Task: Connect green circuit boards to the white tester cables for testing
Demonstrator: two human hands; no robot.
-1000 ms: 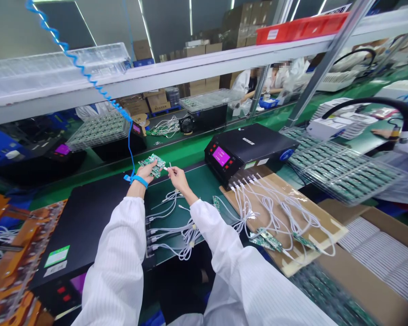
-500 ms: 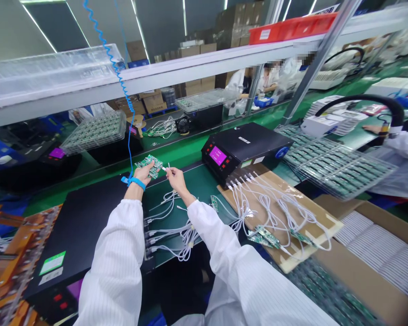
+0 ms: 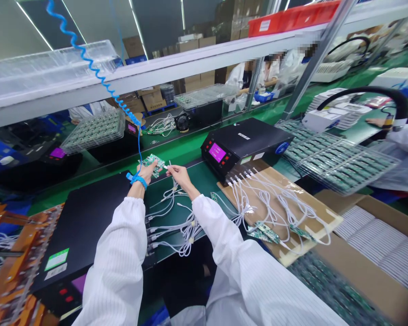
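My left hand (image 3: 146, 174) is closed on green circuit boards (image 3: 157, 164), thumb on top; I cannot tell exactly how many it holds. A blue wrist strap (image 3: 137, 179) circles that wrist. My right hand (image 3: 180, 175) pinches the white plug of a cable (image 3: 167, 167) at the boards' right edge. Whether the plug sits in a socket is too small to tell. Below the hands, white cables (image 3: 183, 233) run from the black box (image 3: 98, 213) on the left. More cables lead from a second black box (image 3: 245, 140) with a lit pink screen.
Several boards (image 3: 267, 232) lie with cables on a brown cardboard sheet (image 3: 316, 224). Clear trays of boards (image 3: 343, 158) stand at the right, above an open carton (image 3: 360, 199). A coiled blue cord (image 3: 98, 74) hangs down to my wrist strap. A shelf beam (image 3: 190, 59) crosses overhead.
Both hands have shifted slightly right in view, still holding the boards and the plug together. The coiled blue cord has swung and now hangs more slantwise.
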